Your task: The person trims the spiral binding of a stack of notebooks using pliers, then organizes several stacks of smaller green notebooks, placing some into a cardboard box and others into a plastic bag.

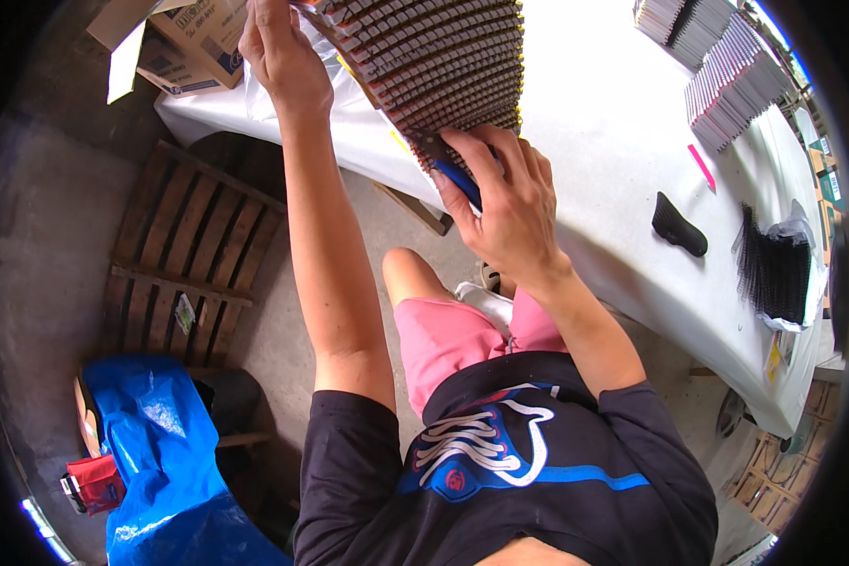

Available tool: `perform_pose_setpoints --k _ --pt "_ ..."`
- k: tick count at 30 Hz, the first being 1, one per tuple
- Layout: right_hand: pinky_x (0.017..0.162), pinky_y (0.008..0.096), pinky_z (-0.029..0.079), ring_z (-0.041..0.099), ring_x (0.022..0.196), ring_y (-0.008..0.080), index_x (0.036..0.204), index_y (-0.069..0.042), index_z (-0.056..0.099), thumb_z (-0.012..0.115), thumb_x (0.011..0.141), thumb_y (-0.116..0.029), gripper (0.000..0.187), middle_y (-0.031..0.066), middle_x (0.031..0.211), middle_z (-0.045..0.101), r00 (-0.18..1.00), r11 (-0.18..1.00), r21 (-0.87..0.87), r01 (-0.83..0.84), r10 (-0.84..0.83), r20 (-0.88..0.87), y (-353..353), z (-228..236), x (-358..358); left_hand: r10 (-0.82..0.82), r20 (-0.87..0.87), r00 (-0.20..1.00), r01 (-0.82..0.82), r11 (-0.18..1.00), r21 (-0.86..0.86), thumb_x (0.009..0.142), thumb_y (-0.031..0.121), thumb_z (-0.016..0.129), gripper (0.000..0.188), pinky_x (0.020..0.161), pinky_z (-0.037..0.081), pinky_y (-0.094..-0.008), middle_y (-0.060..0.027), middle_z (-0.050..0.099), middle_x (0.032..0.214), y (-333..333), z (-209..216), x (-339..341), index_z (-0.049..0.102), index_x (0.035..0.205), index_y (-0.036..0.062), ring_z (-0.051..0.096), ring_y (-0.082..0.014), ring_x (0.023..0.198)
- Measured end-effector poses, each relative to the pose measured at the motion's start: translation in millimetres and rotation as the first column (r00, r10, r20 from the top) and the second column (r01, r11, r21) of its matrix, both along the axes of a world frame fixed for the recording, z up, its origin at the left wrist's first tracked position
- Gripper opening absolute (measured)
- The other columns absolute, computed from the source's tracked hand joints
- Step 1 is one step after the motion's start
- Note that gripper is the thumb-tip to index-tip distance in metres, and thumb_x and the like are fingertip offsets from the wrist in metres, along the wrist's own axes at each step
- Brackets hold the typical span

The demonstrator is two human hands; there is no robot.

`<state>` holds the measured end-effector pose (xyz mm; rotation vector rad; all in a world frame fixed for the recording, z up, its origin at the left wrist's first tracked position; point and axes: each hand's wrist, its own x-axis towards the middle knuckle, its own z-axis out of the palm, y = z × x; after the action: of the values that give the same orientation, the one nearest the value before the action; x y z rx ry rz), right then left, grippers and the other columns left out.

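A thick stack of spiral-bound notebooks [434, 66] leans up at the table's near edge, its rows of dark coils facing me. My left hand [288, 61] is closed at the stack's upper left side; its fingertips run out of the picture at the top, so what they grip is partly hidden. Against the stack's lower end, my right hand [509, 193] curls around a blue-handled tool [458, 183] with a dark head. The tool's head lies against the lowest coils, and my fingers cover much of it, so its kind is unclear.
On the white-covered table [604, 141] are more notebook stacks [736, 85], a pink-red stick [701, 168], a black curved object [678, 225] and a bag of black coils [778, 274]. A cardboard box [193, 47] sits at far left. Below are wooden pallets [184, 245] and a blue plastic sheet [156, 434].
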<state>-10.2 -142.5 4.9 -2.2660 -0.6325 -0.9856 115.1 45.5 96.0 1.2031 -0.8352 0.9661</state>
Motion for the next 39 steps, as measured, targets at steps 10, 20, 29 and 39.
perform_pose_setpoints --k 10,20,29,39 --pt "0.059 0.0316 0.047 0.059 0.069 0.0193 0.101 -0.008 0.060 0.060 0.089 -0.024 0.020 0.0080 0.084 0.057 0.887 0.905 0.367 -0.214 0.337 -0.315 3 -2 4 -0.036 -0.052 0.998 0.035 0.999 -0.031 0.102 0.032 0.034 0.046 0.094 0.039 -0.0338 -0.0140 0.062 0.107 -2 2 -2 0.061 0.105 -0.0060 0.055 -0.0209 0.104" --pt "0.070 0.0357 0.046 0.060 0.078 0.0231 0.106 -0.011 0.062 0.064 0.086 -0.026 0.025 0.0083 0.090 0.060 0.935 0.929 0.323 -0.184 0.266 -0.233 -1 0 -1 -0.109 -0.123 0.986 0.049 0.908 -0.415 0.102 0.032 0.033 0.048 0.094 0.040 -0.0337 -0.0147 0.062 0.108 -18 -3 17 0.060 0.107 -0.0067 0.056 -0.0216 0.104" --pt "0.082 0.0399 0.041 0.056 0.091 0.0258 0.113 -0.014 0.060 0.066 0.082 -0.025 0.033 0.0079 0.105 0.056 0.998 1.000 0.021 -0.015 0.017 -0.058 -3 -9 1 -0.082 -0.051 0.995 0.080 0.996 -0.027 0.102 0.031 0.035 0.045 0.093 0.041 -0.0337 -0.0144 0.063 0.108 0 -1 3 0.061 0.107 -0.0062 0.056 -0.0212 0.103" --pt "0.060 0.0354 0.049 0.062 0.072 0.0245 0.105 -0.006 0.062 0.061 0.088 -0.021 0.022 0.0114 0.089 0.061 0.662 0.825 0.524 -0.213 0.516 -0.543 -7 7 7 -0.107 -0.119 0.987 0.079 0.973 -0.217 0.102 0.032 0.036 0.046 0.095 0.039 -0.0341 -0.0145 0.063 0.108 -8 3 0 0.060 0.107 -0.0062 0.056 -0.0214 0.104"
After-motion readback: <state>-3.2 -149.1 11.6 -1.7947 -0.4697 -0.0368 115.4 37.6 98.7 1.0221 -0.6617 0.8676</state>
